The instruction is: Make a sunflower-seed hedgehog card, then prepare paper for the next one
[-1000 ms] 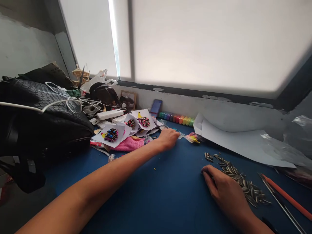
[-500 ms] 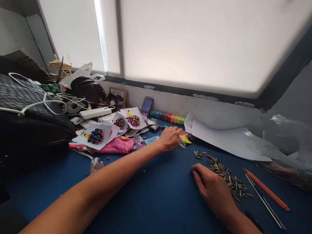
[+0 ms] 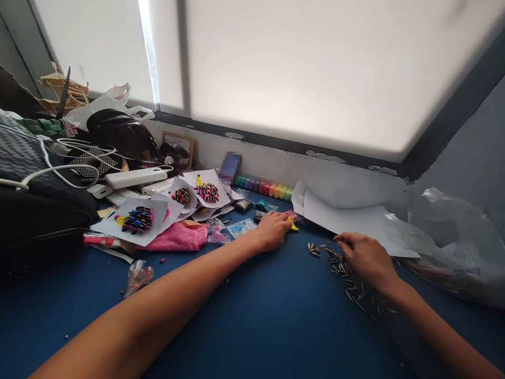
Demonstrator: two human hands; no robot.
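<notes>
blue tabletop (image 3: 276,321) lay under both hands. left hand (image 3: 273,230) was stretched forward, palm down, fingers curled at a yellow piece (image 3: 293,225); cannot tell if it gripped it. pink packet (image 3: 294,215) sat just beyond those fingertips. right hand (image 3: 365,259) was bent over striped seeds (image 3: 343,268), thumb and fingers pointing toward the left hand; fingertips near each other, cannot tell if anything was pinched. seeds lay loose below and left of the right hand, part of the pile hidden by it, a few well off its fingertips toward the left hand. big white paper (image 3: 343,216) curled up just beyond the right hand, clear plastic bag (image 3: 453,237) right of it. row of coloured tubs (image 3: 264,187) ran beyond the left hand. left of the left hand: blue-white packet (image 3: 241,228) close by, then pink cloth (image 3: 177,238), and white sheets (image 3: 158,231) bearing dark spiky clusters dotted pink or blue. white power bank (image 3: 136,178) and black bag (image 3: 43,216) were farther left.
</notes>
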